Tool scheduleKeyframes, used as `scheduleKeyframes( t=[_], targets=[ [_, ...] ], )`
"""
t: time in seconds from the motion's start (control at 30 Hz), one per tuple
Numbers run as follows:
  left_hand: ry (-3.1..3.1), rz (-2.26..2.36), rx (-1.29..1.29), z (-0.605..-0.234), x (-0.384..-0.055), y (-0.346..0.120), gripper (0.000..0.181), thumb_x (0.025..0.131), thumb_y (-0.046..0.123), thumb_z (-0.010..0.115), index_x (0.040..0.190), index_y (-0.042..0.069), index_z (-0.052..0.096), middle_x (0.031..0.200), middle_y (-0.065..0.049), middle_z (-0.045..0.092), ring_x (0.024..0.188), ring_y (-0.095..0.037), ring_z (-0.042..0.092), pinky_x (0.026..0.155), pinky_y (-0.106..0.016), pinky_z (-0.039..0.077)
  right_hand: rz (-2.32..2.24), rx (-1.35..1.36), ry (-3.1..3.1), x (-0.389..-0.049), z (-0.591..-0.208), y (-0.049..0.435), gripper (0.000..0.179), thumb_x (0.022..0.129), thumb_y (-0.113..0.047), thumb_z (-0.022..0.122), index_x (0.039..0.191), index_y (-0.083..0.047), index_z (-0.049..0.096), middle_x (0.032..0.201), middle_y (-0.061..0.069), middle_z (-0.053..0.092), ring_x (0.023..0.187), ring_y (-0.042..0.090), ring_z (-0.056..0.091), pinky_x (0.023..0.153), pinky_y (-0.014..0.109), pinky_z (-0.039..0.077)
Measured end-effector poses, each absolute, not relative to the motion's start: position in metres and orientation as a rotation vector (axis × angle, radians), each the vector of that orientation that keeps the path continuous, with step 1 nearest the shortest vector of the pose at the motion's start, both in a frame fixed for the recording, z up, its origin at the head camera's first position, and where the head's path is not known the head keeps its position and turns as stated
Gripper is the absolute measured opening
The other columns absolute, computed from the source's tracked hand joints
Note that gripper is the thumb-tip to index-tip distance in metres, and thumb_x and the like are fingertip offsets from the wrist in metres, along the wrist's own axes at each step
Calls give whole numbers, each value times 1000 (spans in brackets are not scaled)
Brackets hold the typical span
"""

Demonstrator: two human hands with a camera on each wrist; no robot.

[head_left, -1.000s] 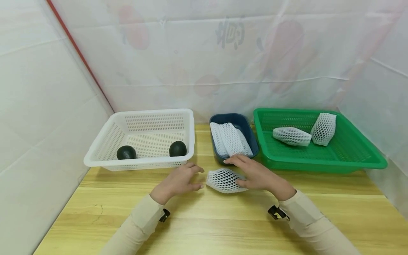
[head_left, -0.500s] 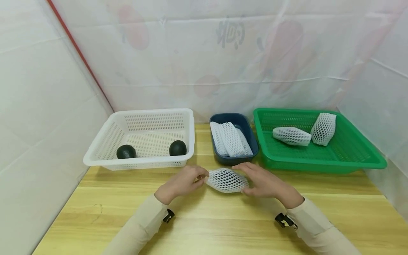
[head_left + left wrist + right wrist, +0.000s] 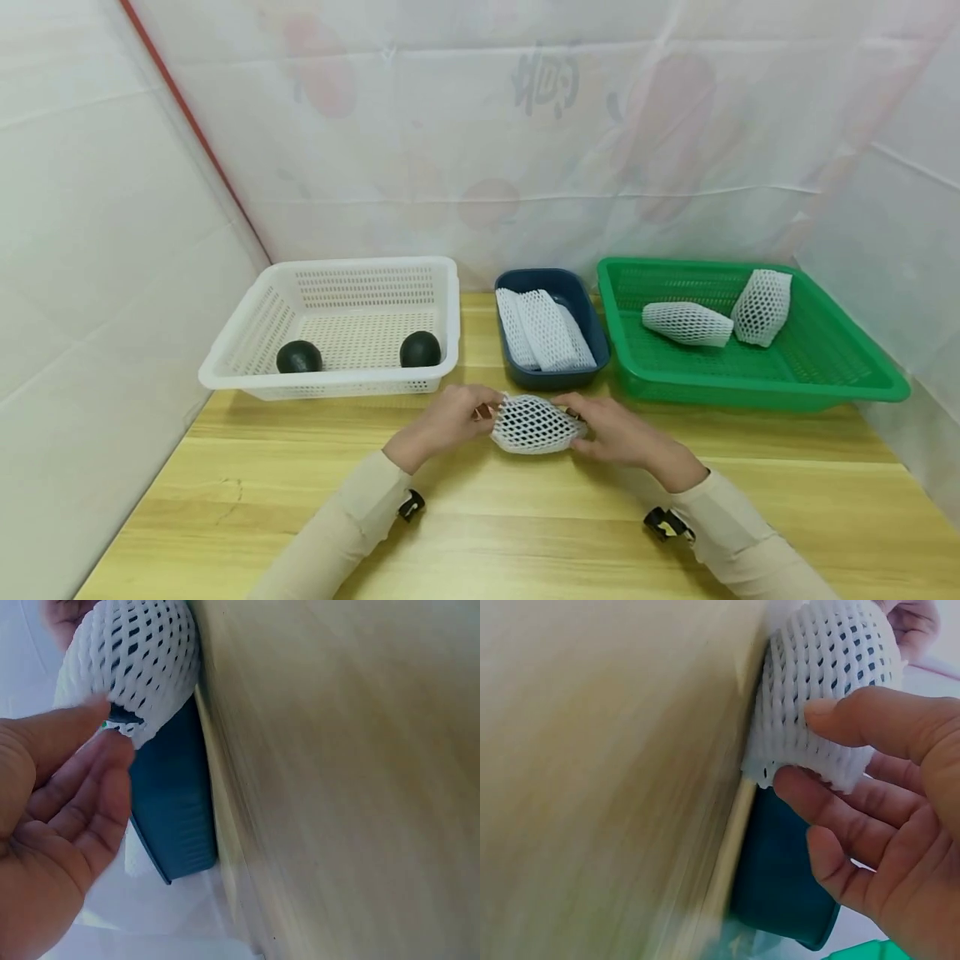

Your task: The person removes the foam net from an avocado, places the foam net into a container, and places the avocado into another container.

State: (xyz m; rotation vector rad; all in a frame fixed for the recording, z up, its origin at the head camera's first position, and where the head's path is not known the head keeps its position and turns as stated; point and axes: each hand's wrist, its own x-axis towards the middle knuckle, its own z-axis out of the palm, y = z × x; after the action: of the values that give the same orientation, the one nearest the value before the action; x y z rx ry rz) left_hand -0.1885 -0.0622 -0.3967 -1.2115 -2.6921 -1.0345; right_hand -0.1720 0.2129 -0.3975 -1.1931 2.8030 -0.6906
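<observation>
A white foam net [image 3: 536,425] lies on the table around a dark object that shows through its mesh. At its left end my left hand [image 3: 457,414] pinches the edge of the net between thumb and fingertips; the left wrist view shows this foam net [image 3: 142,656] close up. My right hand [image 3: 618,429] holds the other end. In the right wrist view, the thumb [image 3: 855,716] lies on top of the mesh and the fingers are at the net's open rim. What the net covers is mostly hidden.
A white basket [image 3: 330,383] at left holds two dark round objects [image 3: 298,357]. Behind the hands, a blue bin [image 3: 551,379] holds several flat foam nets [image 3: 547,329]. At right, a green basket [image 3: 750,387] contains two netted objects [image 3: 686,323].
My left hand has moved right and taken hold of the net's left end, which is drawn inward. My right hand has drawn back from the bin and now grips the right end.
</observation>
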Motion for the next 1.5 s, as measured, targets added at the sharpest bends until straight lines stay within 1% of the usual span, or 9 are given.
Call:
scheduleKeyframes(
  t=[0.1,0.3,0.5,0.83,0.97,1.1,1.23,1.3,1.5],
  targets=[
    [-2740,-1030,-1223,-398,-190,-60,30,75,-2,69,104,-1,65,100,-11,66,79,-18,65,68,-19,48,-678,-1166,2821,-173,-396,212,47,74,-2,72,118,-1,55,104,9,64,82,11,57,74,39,49],
    [-2788,-996,-1290,-405,-195,-53,24,70,-4,68,86,8,54,84,-4,63,70,-10,61,61,-16,47,-656,-1127,2842,-173,-396,211,39,75,0,70,112,-2,59,99,7,65,73,8,53,65,31,48],
    [-2819,-919,-1302,-404,-197,-47,28,71,-2,71,87,11,53,79,-1,60,64,-6,53,57,-17,44,-657,-1142,2886,-175,-397,210,34,74,2,69,107,-3,61,93,4,66,70,7,54,62,29,47],
    [-2831,-906,-1312,-402,-195,-48,26,72,-3,68,88,10,53,79,1,59,66,-7,55,58,-17,45,-658,-1153,2888,-175,-397,211,35,74,3,70,107,-3,61,94,4,66,71,7,54,65,32,47],
    [-2811,-1015,-1347,-401,-196,-52,26,71,-5,66,87,9,52,82,1,60,73,-10,60,62,-18,47,-707,-1185,2888,-175,-394,216,33,73,6,70,104,-4,62,91,2,66,72,9,56,64,32,47],
    [-2795,-1071,-1362,-399,-197,-57,32,72,-3,68,100,7,55,96,-3,63,82,-14,63,70,-18,48,-731,-1173,2903,-174,-391,222,30,74,6,70,102,-5,63,90,2,66,73,11,56,62,31,47],
    [-2804,-1084,-1338,-398,-197,-60,52,75,2,71,123,1,52,105,-8,62,82,-16,63,69,-18,48,-743,-1162,2922,-174,-389,226,30,75,5,70,102,-5,64,90,2,65,73,11,56,61,29,47],
    [-2809,-1094,-1325,-399,-197,-61,60,76,5,73,130,0,48,109,-10,62,82,-15,63,68,-18,48,-746,-1168,2926,-174,-391,228,29,75,6,70,101,-5,64,89,2,65,73,11,56,61,29,47],
    [-2832,-1135,-1295,-401,-197,-64,60,75,9,77,128,3,50,114,-10,59,80,-12,61,69,-19,48,-770,-1144,2932,-174,-396,237,27,75,7,70,98,-3,64,87,2,64,71,11,55,59,29,47]
  ],
)
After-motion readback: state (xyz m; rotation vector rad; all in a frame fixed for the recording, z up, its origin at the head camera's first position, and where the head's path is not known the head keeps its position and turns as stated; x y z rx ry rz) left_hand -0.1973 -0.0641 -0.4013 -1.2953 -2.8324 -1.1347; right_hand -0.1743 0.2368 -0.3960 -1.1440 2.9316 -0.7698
